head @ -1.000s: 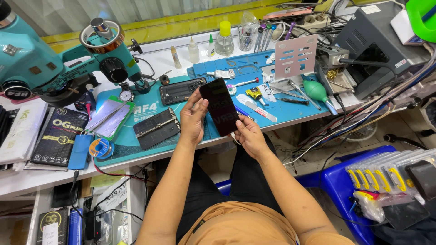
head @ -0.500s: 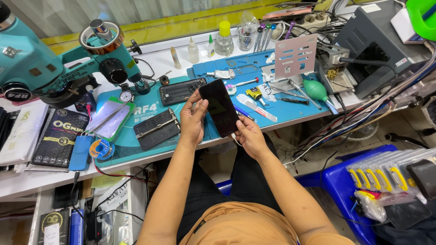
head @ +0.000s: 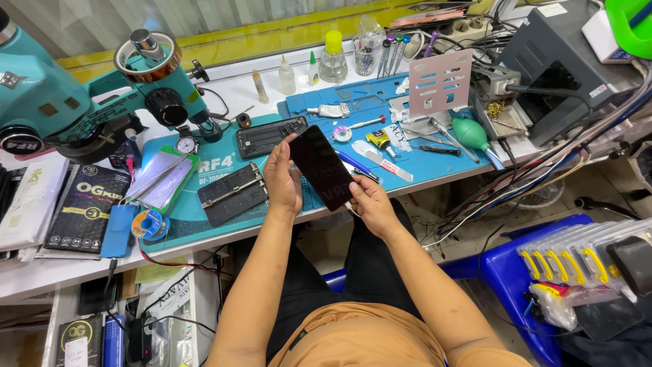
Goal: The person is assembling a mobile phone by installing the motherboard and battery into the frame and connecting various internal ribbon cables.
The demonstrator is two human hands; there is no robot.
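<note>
Upper left of frame: large teal stereo microscope [head: 75, 102] on the white workbench [head: 41, 275]. Below it, at left centre, a black glossy packet with gold lettering [head: 92, 207], and next to that a small blue spool of solder wire [head: 149, 224] lying on the teal silicone work mat [head: 204, 228].

Centre left: dark opened phone chassis [head: 234, 194] flat on the mat, just left of the left hand. A second black phone frame [head: 270, 136] lies above it, nearer the back of the bench.

Centre: left hand [head: 282, 180] is curled around the left long edge of a black slab smartphone with a dark, unlit screen [head: 322, 166], thumb on the front, fingers behind. The phone is tilted, raised above the mat's front edge, its top pointing to the upper left. Right hand [head: 370, 204] clasps the phone's lower end, fingers closed under the bottom corner. Both hands hold the phone firmly; neither is open.

Right of centre: green rubber air-blower bulb [head: 468, 132] on the mat, and a perforated grey metal plate [head: 440, 83] standing upright behind it.

Lower right: blue plastic stool [head: 516, 272].
</note>
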